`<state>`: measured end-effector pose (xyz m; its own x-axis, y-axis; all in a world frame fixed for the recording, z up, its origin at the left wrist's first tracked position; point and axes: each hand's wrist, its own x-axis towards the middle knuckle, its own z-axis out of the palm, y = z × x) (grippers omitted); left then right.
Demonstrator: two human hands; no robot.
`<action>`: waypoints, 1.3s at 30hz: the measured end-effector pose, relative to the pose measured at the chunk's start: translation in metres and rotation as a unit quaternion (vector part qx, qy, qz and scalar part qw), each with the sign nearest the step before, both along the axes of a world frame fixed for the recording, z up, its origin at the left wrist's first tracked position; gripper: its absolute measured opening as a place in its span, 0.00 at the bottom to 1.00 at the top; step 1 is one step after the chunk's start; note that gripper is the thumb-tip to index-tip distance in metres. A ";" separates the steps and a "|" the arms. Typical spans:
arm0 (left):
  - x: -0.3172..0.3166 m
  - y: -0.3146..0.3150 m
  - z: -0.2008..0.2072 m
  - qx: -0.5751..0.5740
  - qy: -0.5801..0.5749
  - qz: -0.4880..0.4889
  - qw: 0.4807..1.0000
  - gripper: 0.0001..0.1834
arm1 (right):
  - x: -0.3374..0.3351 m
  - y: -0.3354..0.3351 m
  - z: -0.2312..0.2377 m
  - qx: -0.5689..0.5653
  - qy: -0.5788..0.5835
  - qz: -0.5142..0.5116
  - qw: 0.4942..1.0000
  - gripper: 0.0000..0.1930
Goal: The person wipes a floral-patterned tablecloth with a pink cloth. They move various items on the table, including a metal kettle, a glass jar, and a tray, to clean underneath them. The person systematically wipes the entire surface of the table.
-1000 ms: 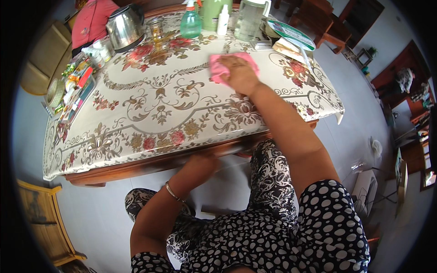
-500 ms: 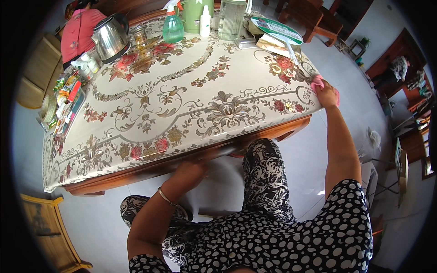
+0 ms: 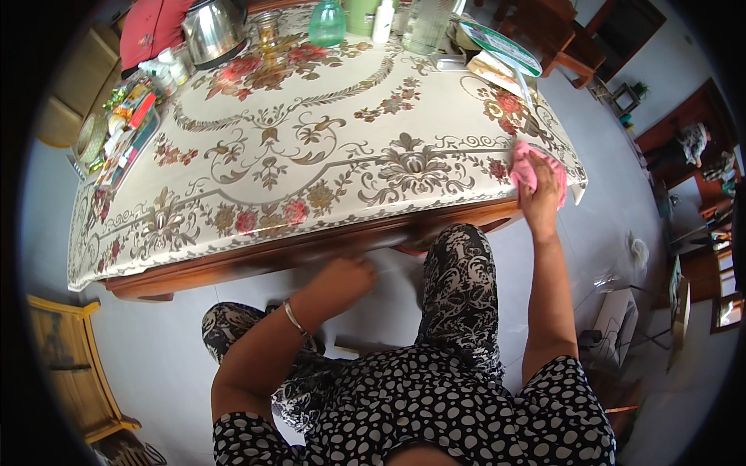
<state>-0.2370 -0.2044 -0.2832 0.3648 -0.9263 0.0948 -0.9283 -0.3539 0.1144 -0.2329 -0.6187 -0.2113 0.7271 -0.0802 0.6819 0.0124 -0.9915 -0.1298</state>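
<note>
Head view, looking down: a person sits at a wooden table (image 3: 311, 250) covered with a cream, flower-patterned tablecloth (image 3: 311, 155). The right hand (image 3: 542, 193) presses a pink cloth (image 3: 530, 166) flat against the table's right near corner, fingers spread over it and gripping it. The left hand (image 3: 342, 281) is loosely curled at the near wooden edge of the table, holding nothing that can be seen; whether it actually touches the wood cannot be told.

At the far side stand a steel kettle (image 3: 213, 29), a green spray bottle (image 3: 326, 22), a clear jug (image 3: 426, 23) and a flat fan (image 3: 497, 46); a tray of small items (image 3: 124, 136) lies along the left edge.

To wipe this corner well, the palm should probably keep the cloth flat, follow the hanging edge, and steer clear of the fan just beyond.
</note>
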 end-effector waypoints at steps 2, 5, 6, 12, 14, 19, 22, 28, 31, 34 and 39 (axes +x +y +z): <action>-0.001 -0.001 0.004 -0.018 -0.008 -0.002 1.000 0.05 | -0.005 0.051 0.008 0.001 0.023 0.029 0.999 0.30; -0.003 0.001 0.015 -0.045 -0.007 0.002 0.999 0.03 | -0.007 0.121 0.017 0.002 0.053 0.104 0.993 0.32; -0.003 0.000 0.020 -0.053 -0.008 0.001 0.999 0.02 | -0.007 0.142 0.020 0.001 0.067 0.124 0.990 0.33; 0.000 0.004 0.011 -0.108 0.030 0.029 0.993 0.06 | 0.014 0.263 0.021 -0.026 0.100 0.302 0.948 0.38; 0.003 0.006 -0.002 -0.171 0.053 0.053 0.982 0.08 | 0.023 0.307 0.018 -0.042 0.101 0.361 0.926 0.39; 0.004 0.021 -0.010 -0.326 0.193 0.079 0.922 0.09 | 0.051 0.427 0.010 -0.084 -0.007 0.459 0.885 0.26; 0.005 0.032 -0.015 -0.384 0.254 0.092 0.883 0.10 | 0.072 0.496 -0.001 -0.080 -0.046 0.491 0.866 0.23; 0.009 0.035 -0.022 -0.452 0.268 0.125 0.842 0.12 | 0.077 0.512 0.003 -0.105 -0.083 0.485 0.864 0.22; 0.012 0.029 -0.025 -0.478 0.247 0.135 0.832 0.13 | 0.073 0.474 0.000 -0.102 -0.124 0.500 0.851 0.22; 0.018 0.018 -0.029 -0.483 0.189 0.140 0.843 0.14 | 0.064 0.418 0.001 -0.122 -0.105 0.481 0.862 0.23; 0.025 0.015 -0.006 -0.154 0.103 0.137 0.973 0.20 | 0.041 0.297 0.011 -0.156 -0.043 0.411 0.897 0.25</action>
<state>-0.2116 -0.1893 -0.2891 0.6340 -0.7314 0.2513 -0.7506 -0.5036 0.4278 -0.1919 -0.3216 -0.1999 0.3971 0.6634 0.6343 0.7530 -0.6306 0.1881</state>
